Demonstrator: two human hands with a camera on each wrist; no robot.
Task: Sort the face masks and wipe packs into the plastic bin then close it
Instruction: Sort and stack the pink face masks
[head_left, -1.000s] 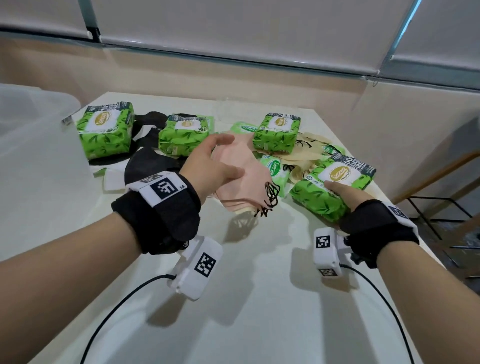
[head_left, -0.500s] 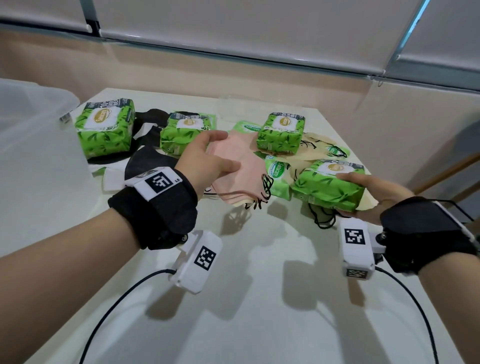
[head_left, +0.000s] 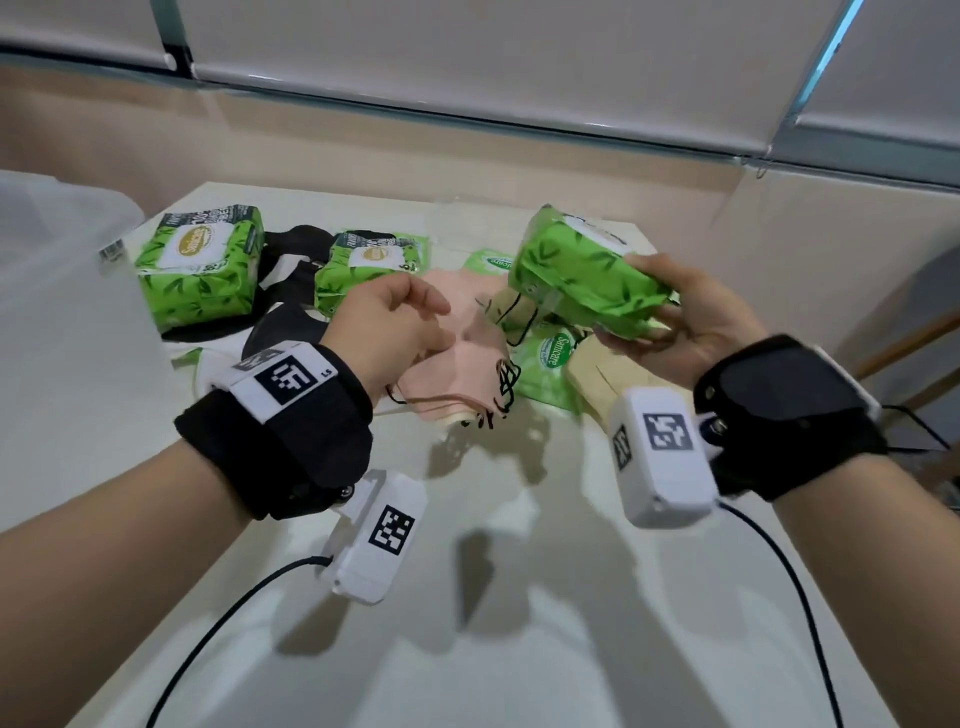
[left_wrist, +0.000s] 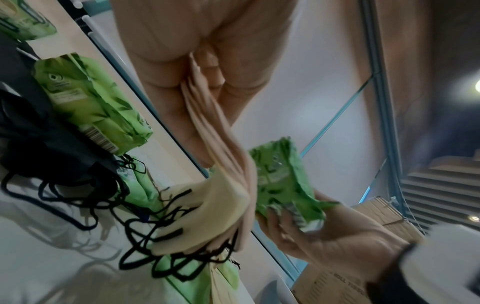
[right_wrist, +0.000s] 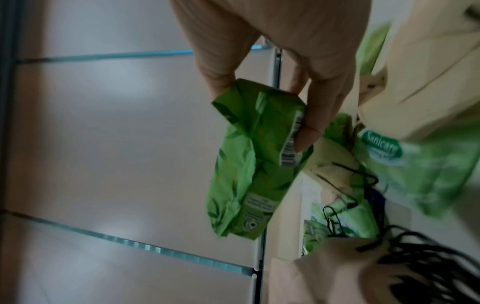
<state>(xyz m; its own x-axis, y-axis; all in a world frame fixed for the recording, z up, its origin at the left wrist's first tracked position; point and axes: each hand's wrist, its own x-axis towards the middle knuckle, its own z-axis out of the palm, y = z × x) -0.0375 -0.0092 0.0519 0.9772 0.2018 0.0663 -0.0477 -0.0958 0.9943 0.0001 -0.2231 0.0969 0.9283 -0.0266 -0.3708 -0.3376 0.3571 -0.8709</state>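
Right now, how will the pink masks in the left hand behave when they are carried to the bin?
Probably floppy: the pink masks sag below the left hand. Likely light, since a pinch holds them. Their black ear loops dangle and may snag.

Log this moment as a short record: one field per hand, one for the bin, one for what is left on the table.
left hand: pinches a stack of pink face masks, lifted off the table
right hand: grips a green wipe pack, raised and tilted
plastic bin: at the far left edge, contents not visible
left on table: two large green wipe packs, black masks, beige masks, small flat Sanicare packs
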